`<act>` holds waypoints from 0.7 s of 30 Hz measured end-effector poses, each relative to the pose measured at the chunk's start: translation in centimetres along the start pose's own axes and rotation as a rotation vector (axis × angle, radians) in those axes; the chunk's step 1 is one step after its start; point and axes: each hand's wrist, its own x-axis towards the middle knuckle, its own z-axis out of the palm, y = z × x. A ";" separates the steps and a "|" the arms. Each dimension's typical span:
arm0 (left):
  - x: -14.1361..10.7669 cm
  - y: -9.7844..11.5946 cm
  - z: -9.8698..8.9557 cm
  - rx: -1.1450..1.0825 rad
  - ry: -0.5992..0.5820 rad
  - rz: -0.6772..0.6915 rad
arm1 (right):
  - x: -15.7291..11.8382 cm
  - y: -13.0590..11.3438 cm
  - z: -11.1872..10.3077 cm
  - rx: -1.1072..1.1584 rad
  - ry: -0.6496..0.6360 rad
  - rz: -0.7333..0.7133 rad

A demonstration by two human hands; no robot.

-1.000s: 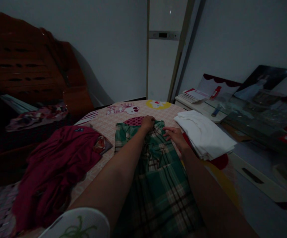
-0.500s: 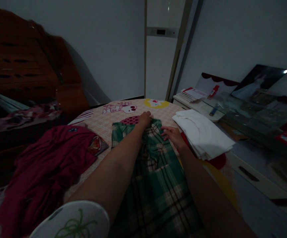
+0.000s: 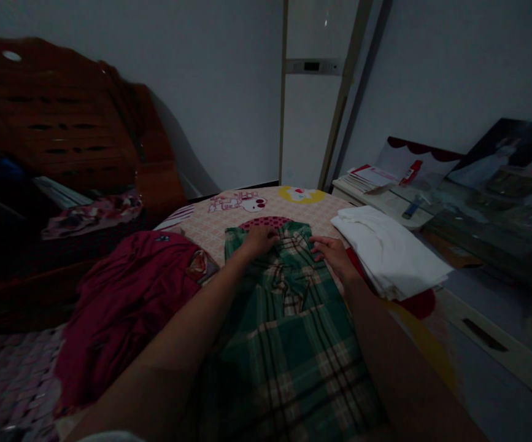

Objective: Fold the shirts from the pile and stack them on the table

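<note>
A green plaid garment [image 3: 293, 350] lies lengthwise on a round table with a patterned cloth [image 3: 229, 218]. Wrinkles bunch up around its upper middle. My left hand [image 3: 260, 240] rests on the garment near its far edge, fingers spread slightly and pointing right. At the garment's far right corner, my right hand [image 3: 331, 252] touches the edge with its fingers apart. Neither hand visibly grips the fabric.
A crumpled maroon garment [image 3: 132, 301] lies at the left of the table. Folded white cloth [image 3: 388, 248] sits on the right. Beyond are a wooden chair [image 3: 77, 135], a glass-topped cabinet [image 3: 459, 221] and a tall white appliance [image 3: 309, 123].
My left hand has moved back toward me and left from the garment's far edge. My right hand stays at the corner. The whole view has shifted slightly to the left.
</note>
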 end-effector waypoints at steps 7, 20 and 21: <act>-1.2 0.4 2.3 -0.125 0.136 -0.136 | -0.1 0.0 -0.1 -0.045 0.009 -0.003; -1.3 0.1 0.4 -0.390 0.106 -0.215 | -0.2 -0.1 -0.1 -0.042 -0.001 -0.016; -1.3 -0.2 0.3 -0.426 0.054 -0.257 | -0.2 -0.1 -0.1 -0.041 0.001 -0.020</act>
